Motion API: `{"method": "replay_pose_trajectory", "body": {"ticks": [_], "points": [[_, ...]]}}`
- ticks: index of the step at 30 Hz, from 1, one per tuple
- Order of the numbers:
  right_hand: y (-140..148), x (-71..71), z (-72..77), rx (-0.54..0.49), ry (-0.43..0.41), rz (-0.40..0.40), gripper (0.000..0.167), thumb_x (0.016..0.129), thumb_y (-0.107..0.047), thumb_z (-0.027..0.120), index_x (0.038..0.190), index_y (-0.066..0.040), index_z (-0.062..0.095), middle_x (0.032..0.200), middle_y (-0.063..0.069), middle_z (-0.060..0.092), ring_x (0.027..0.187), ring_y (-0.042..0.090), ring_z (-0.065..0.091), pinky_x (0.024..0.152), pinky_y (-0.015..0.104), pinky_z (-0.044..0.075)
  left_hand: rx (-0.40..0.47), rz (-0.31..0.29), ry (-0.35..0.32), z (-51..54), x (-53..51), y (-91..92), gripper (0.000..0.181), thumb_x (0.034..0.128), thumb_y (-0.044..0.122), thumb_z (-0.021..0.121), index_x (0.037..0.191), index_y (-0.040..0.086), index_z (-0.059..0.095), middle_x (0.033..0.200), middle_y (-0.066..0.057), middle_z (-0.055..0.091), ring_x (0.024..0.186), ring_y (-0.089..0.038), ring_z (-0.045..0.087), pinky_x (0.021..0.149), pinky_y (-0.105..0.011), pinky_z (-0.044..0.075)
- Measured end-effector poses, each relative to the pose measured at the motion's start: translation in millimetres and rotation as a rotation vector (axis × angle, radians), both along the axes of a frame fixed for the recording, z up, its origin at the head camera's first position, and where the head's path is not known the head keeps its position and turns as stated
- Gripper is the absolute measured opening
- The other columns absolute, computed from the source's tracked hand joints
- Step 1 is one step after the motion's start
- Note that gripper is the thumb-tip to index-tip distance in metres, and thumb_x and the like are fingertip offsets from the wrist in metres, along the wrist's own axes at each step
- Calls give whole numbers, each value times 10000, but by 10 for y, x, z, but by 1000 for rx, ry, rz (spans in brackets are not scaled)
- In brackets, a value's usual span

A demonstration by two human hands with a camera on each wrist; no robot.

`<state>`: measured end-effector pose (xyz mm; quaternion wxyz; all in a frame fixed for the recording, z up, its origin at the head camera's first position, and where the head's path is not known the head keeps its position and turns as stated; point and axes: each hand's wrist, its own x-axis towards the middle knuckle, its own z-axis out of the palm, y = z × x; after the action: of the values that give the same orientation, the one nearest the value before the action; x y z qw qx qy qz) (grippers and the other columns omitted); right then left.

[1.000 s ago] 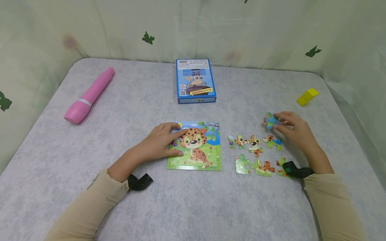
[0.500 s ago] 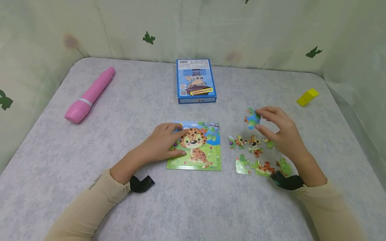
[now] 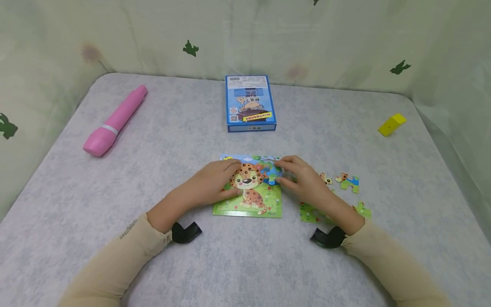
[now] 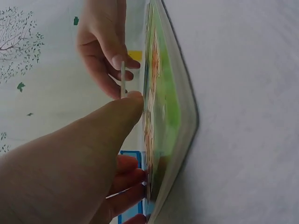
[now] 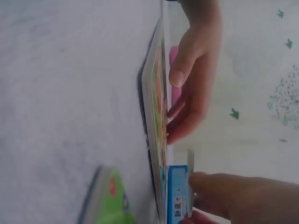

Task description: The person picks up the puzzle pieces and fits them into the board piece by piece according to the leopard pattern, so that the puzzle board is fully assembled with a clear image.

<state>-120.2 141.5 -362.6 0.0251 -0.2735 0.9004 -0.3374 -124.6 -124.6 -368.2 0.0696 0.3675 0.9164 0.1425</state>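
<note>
A square puzzle board with a spotted leopard cub picture lies flat on the table. My left hand rests over its left part, thumb and fingers spread on the picture. Between the thumb and fingers of my right hand is a blue-and-green puzzle piece, above the board's upper right. Both wrist views show this piece on edge, raised off the board. To the right, loose puzzle pieces lie on the table, some hidden beneath the right hand and forearm.
Behind the board lies a blue card box. A pink microphone-shaped object lies at the back left, and a yellow block at the back right. A patterned curtain hangs behind the table.
My right hand has carried the puzzle piece leftward from beyond the loose pieces to over the board's upper right. The left hand has shifted slightly right on the board.
</note>
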Motion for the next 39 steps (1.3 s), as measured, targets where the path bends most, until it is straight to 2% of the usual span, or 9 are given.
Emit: {"method": "replay_pose_trajectory", "body": {"ticks": [4,8,12,19,24,28,31,34,39], "points": [[-60,-66,-86,53,-15,-18,409,854,-165,627,1235,-44,544,1202,108,484,1019,204,489,796,350,439,-20,-21,16,-4,4,41,745,835,537,525,1403,108,305,1291,-135,408,1162,-274,395,951,-431,317],[-101,-117,-126,107,25,-13,397,861,-169,619,1233,-51,551,1198,115,490,1056,219,478,842,367,426,-69,-26,29,7,29,104,777,809,590,515,1441,253,216,1234,-142,422,1115,-280,402,873,-446,366],[-134,-142,-120,185,66,0,390,868,-180,610,1240,-78,554,1190,111,492,1054,228,470,837,378,423,-150,-13,59,19,49,175,751,812,636,451,1437,336,162,1231,-152,407,1117,-295,377,837,-443,374],[-169,-174,-79,260,89,36,383,871,-181,606,1242,-98,557,1196,113,485,992,224,472,772,356,424,-236,5,138,59,81,253,642,834,645,392,1400,356,296,1150,-146,414,1020,-281,402,747,-403,387],[-160,-179,-43,262,37,59,407,866,-208,612,1251,-92,545,1209,122,465,925,218,463,722,346,412,-249,35,141,62,85,275,608,845,628,395,1387,362,327,1152,-146,419,1031,-271,403,749,-391,381],[-120,-169,-23,246,-59,73,495,866,-279,606,1314,-111,479,1277,124,404,1068,258,430,842,410,400,-227,31,137,40,76,254,602,854,607,406,1393,352,319,1168,-147,416,1041,-272,402,756,-397,377],[-56,-149,2,170,-155,77,549,875,-302,587,1356,-109,407,1339,124,321,1186,282,357,923,460,353,-161,8,129,17,38,193,625,854,585,437,1406,331,295,1172,-128,435,1037,-256,421,775,-404,385],[39,-110,60,64,-220,58,568,881,-305,575,1368,-109,359,1373,103,256,1225,266,312,935,469,342,-82,-8,90,3,-3,90,656,850,572,460,1419,301,277,1208,-109,438,1074,-248,425,846,-426,374],[229,-10,173,-19,-184,17,628,868,-343,580,1384,-117,303,1400,87,225,1212,263,307,915,493,344,13,16,30,-6,-2,-147,697,849,553,485,1414,189,299,1294,-127,397,1164,-279,389,946,-443,320]]}}
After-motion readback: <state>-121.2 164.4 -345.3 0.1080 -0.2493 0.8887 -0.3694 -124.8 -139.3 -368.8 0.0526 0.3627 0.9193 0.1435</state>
